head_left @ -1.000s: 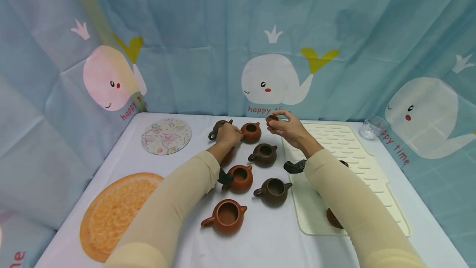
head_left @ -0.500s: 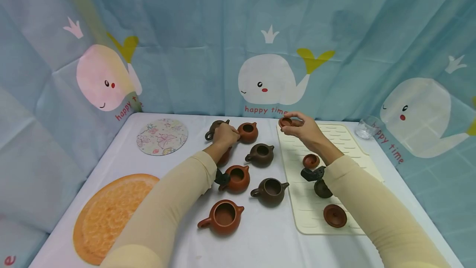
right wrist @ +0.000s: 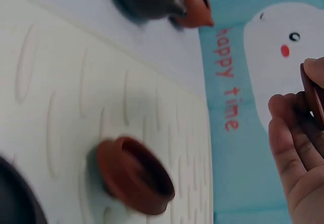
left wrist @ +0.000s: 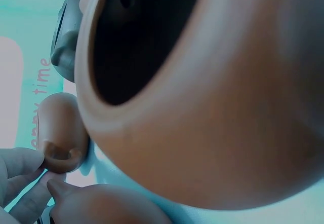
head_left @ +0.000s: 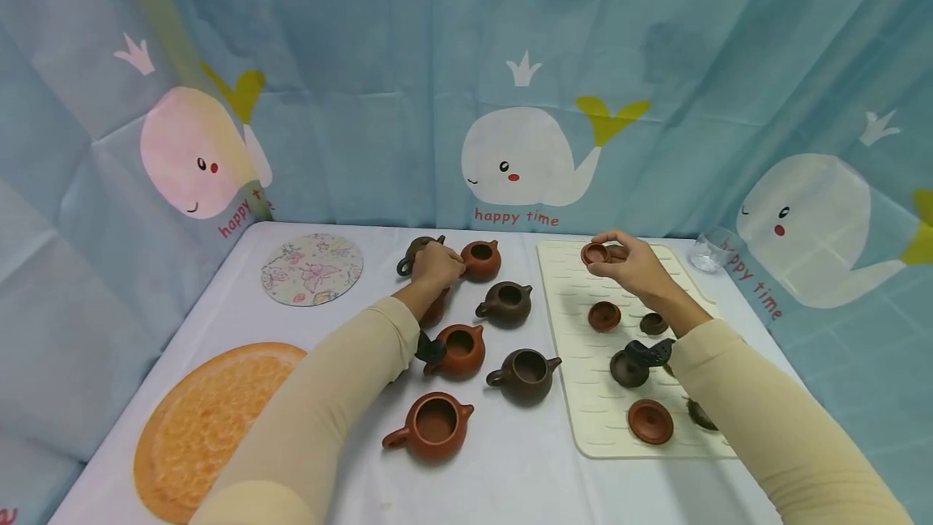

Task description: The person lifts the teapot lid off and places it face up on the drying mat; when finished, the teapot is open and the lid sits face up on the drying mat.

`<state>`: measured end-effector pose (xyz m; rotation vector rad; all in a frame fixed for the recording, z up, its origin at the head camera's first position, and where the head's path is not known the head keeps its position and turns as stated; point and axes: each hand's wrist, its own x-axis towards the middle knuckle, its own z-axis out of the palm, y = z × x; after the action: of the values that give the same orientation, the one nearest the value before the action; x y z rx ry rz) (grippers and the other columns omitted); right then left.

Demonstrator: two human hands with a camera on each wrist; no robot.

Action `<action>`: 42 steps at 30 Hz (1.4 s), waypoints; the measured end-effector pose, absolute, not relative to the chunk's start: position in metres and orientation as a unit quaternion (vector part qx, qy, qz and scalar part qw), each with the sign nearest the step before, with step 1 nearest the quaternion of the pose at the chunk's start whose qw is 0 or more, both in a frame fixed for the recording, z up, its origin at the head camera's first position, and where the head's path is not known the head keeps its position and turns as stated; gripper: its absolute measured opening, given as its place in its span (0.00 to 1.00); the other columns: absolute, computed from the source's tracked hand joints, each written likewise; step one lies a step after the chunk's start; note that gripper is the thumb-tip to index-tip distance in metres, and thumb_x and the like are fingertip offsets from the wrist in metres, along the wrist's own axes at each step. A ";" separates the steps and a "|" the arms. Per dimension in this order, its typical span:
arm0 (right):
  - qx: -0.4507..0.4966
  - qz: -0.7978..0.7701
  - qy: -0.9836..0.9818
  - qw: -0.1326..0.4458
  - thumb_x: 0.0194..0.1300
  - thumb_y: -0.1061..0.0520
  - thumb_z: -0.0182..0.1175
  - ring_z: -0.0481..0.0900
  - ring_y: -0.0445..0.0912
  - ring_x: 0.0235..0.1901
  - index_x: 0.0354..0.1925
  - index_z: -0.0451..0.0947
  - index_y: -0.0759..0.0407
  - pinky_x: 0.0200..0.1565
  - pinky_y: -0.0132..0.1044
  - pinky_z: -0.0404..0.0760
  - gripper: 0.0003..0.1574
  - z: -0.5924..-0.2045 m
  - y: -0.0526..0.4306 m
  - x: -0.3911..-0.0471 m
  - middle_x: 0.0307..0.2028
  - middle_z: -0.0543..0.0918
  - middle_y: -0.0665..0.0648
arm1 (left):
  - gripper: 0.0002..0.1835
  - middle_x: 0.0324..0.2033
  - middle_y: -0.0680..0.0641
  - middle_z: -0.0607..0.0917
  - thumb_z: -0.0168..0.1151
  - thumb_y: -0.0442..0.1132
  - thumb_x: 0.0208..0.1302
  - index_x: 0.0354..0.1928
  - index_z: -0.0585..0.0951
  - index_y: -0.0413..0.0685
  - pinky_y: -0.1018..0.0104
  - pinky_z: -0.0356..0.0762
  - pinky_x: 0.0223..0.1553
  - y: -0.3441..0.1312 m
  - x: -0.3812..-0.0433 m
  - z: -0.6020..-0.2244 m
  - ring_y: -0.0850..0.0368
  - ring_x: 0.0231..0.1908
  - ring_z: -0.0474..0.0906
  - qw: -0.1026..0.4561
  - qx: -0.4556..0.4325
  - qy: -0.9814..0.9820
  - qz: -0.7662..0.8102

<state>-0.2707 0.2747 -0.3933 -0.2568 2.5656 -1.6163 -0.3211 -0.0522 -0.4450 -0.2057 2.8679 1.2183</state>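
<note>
At the back of the table my left hand pinches the handle of a reddish-brown clay teapot without a lid. In the left wrist view its fingertips meet that teapot's handle. My right hand holds a reddish-brown teapot lid, underside up, above the far end of a cream mat. Only the lid's edge shows in the right wrist view. A dark teapot stands beyond my left hand, and another reddish teapot is partly hidden below it.
Other open teapots stand near: two dark ones and two reddish ones. Several lids, such as a reddish one, lie on the mat. A glass cup, floral disc and orange round mat flank them.
My right hand has moved right with the lid, from beside the teapot to over the mat. More lids on the mat have come into sight. My left hand stays at the teapot's handle.
</note>
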 end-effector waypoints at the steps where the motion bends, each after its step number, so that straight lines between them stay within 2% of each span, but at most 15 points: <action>1: -0.082 -0.526 0.845 0.049 0.64 0.58 0.66 0.78 0.47 0.49 0.61 0.67 0.62 0.46 0.37 0.78 0.31 -0.394 0.278 -0.270 0.54 0.77 0.66 | 0.03 0.33 0.50 0.85 0.67 0.38 0.59 0.32 0.89 0.50 0.64 0.75 0.27 -0.053 -0.321 -0.445 0.54 0.30 0.79 0.010 -0.066 0.919 0.390; 5: -0.076 -0.501 0.861 0.046 0.64 0.58 0.65 0.78 0.50 0.49 0.62 0.66 0.64 0.45 0.37 0.78 0.32 -0.397 0.290 -0.269 0.54 0.77 0.68 | 0.03 0.33 0.50 0.86 0.68 0.38 0.59 0.32 0.89 0.50 0.63 0.75 0.28 -0.054 -0.322 -0.444 0.54 0.31 0.79 0.011 -0.067 0.920 0.386; 12: -0.056 -0.459 0.886 0.040 0.66 0.59 0.63 0.72 0.59 0.53 0.64 0.64 0.67 0.47 0.44 0.76 0.32 -0.406 0.311 -0.271 0.56 0.72 0.69 | 0.03 0.34 0.50 0.86 0.68 0.38 0.59 0.33 0.89 0.50 0.63 0.75 0.28 -0.056 -0.323 -0.443 0.53 0.32 0.79 0.011 -0.067 0.922 0.382; 14: -0.046 -0.454 0.889 0.036 0.66 0.60 0.62 0.71 0.59 0.52 0.64 0.64 0.67 0.46 0.43 0.76 0.32 -0.409 0.317 -0.273 0.56 0.71 0.70 | 0.03 0.34 0.50 0.86 0.68 0.38 0.58 0.32 0.89 0.50 0.63 0.75 0.29 -0.056 -0.323 -0.444 0.53 0.33 0.79 0.009 -0.068 0.921 0.383; 21: -0.011 -0.450 0.892 0.047 0.67 0.63 0.60 0.69 0.60 0.51 0.66 0.62 0.70 0.51 0.56 0.69 0.33 -0.418 0.330 -0.277 0.56 0.68 0.73 | 0.03 0.34 0.50 0.86 0.68 0.39 0.59 0.32 0.89 0.50 0.62 0.75 0.32 -0.057 -0.323 -0.443 0.52 0.34 0.78 0.012 -0.074 0.921 0.383; 25: 0.009 -0.429 0.901 0.054 0.67 0.62 0.60 0.69 0.61 0.51 0.66 0.61 0.71 0.49 0.51 0.71 0.34 -0.423 0.337 -0.276 0.55 0.68 0.74 | 0.04 0.35 0.50 0.86 0.68 0.38 0.59 0.33 0.89 0.50 0.63 0.76 0.30 -0.056 -0.322 -0.443 0.52 0.35 0.79 0.019 -0.072 0.919 0.388; 32: 0.041 -0.399 0.914 0.062 0.66 0.62 0.60 0.71 0.59 0.49 0.65 0.64 0.72 0.43 0.41 0.73 0.32 -0.433 0.345 -0.279 0.52 0.71 0.73 | 0.03 0.35 0.50 0.86 0.68 0.38 0.59 0.33 0.89 0.50 0.65 0.76 0.27 -0.055 -0.322 -0.442 0.52 0.35 0.79 0.019 -0.073 0.918 0.389; 37: 0.054 -0.383 0.919 0.074 0.63 0.63 0.61 0.70 0.61 0.49 0.64 0.64 0.73 0.42 0.42 0.73 0.33 -0.439 0.349 -0.283 0.53 0.69 0.76 | 0.04 0.34 0.50 0.86 0.68 0.38 0.60 0.34 0.89 0.49 0.64 0.76 0.28 -0.054 -0.322 -0.442 0.53 0.35 0.79 0.022 -0.073 0.918 0.389; 42: 0.073 -0.383 0.917 0.088 0.62 0.66 0.60 0.71 0.63 0.49 0.64 0.62 0.73 0.42 0.43 0.75 0.34 -0.444 0.356 -0.283 0.53 0.67 0.77 | 0.04 0.35 0.50 0.86 0.68 0.39 0.59 0.34 0.89 0.49 0.61 0.76 0.35 -0.052 -0.320 -0.442 0.52 0.37 0.79 0.022 -0.069 0.920 0.384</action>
<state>-0.2833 0.3562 -0.4439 0.2164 2.7284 -1.1402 -0.3202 -0.0522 -0.4415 -0.2150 2.8513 1.1911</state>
